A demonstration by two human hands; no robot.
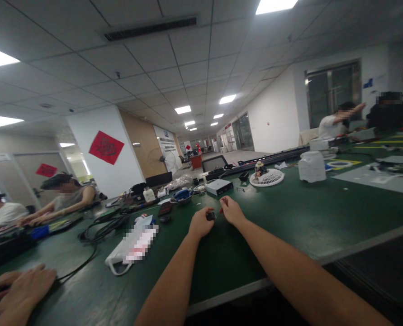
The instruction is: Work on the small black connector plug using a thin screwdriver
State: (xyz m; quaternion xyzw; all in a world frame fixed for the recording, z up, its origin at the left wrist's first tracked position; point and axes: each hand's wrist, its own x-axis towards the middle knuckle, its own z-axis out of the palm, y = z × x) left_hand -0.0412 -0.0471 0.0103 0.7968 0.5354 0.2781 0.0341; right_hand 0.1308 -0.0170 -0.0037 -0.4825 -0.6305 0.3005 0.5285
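My left hand (pixel 201 222) is closed around a small dark part (pixel 210 216) above the green table (pixel 289 217). Just to its right, my right hand (pixel 231 211) has its fingers pinched together; whatever they hold, if anything, is too small to make out. A narrow gap separates the two hands. Beyond them lies a grey-white box (pixel 219 186), with a small black tray (pixel 244 176) and a white round fan grille (pixel 267 177) to its right.
A white jug (pixel 311 166) stands at the right. To the left are a white bag (pixel 133 246), black cables (pixel 101 228) and a blue item (pixel 182 194). Another person's hands (pixel 28 287) rest at the lower left; more people sit around the table.
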